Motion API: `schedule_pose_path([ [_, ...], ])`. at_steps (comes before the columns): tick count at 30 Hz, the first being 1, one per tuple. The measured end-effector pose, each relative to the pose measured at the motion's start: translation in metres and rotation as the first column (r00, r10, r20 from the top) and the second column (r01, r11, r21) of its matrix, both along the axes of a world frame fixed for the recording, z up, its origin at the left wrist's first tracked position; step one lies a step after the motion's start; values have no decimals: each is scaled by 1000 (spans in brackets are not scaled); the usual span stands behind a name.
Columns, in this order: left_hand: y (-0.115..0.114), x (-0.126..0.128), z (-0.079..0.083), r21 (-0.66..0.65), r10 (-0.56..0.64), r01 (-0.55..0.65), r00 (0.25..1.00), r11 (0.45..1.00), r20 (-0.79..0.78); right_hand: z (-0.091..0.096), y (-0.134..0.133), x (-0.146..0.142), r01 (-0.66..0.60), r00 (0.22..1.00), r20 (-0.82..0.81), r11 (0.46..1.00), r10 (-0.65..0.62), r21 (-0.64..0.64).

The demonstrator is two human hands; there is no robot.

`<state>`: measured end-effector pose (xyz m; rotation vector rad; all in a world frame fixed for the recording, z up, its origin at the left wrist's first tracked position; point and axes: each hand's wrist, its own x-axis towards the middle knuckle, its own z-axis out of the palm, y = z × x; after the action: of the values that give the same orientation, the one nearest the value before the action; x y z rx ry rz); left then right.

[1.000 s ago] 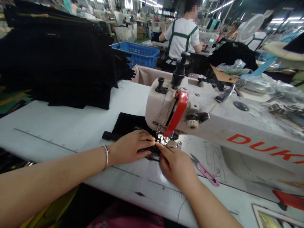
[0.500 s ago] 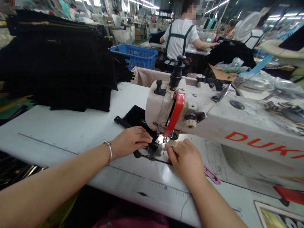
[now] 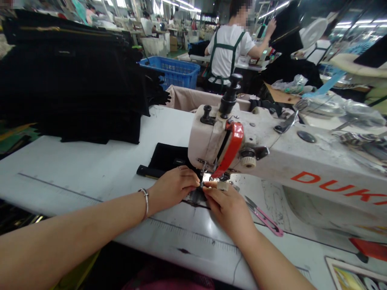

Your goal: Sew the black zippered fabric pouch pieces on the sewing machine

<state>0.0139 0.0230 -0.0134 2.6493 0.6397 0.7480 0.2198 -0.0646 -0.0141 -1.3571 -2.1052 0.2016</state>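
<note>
A cream sewing machine (image 3: 272, 157) with a red guard (image 3: 231, 147) stands on the white table (image 3: 90, 169). A small black fabric piece (image 3: 166, 159) lies under its head, reaching to the needle. My left hand (image 3: 173, 187) rests on the fabric's near end, fingers curled and pressing it down. My right hand (image 3: 228, 209) meets it just below the needle, fingertips pinched on the fabric edge. A silver bangle is on my left wrist.
Pink thread snips (image 3: 264, 219) lie right of my right hand. A tall stack of black fabric (image 3: 75, 80) fills the table's back left. A blue basket (image 3: 172, 70) and a person in a white shirt (image 3: 231, 46) are behind the machine.
The black piece slid back toward me after being pushed further under the machine. My right hand moved left, uncovering the snips, and now pinches beside the left hand.
</note>
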Motion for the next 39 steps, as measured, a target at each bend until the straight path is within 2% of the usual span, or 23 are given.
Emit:
schedule_pose_path([
  [7,9,8,3,-5,46,-46,999,999,12,-1,4,-1,31,999,40,999,-30,-26],
  [25,12,12,0,2,104,-104,995,995,5,-1,2,-2,31,997,66,997,-26,-74],
  [39,12,13,-5,26,95,-96,994,995,45,-7,2,-3,60,994,98,996,-54,-59],
])
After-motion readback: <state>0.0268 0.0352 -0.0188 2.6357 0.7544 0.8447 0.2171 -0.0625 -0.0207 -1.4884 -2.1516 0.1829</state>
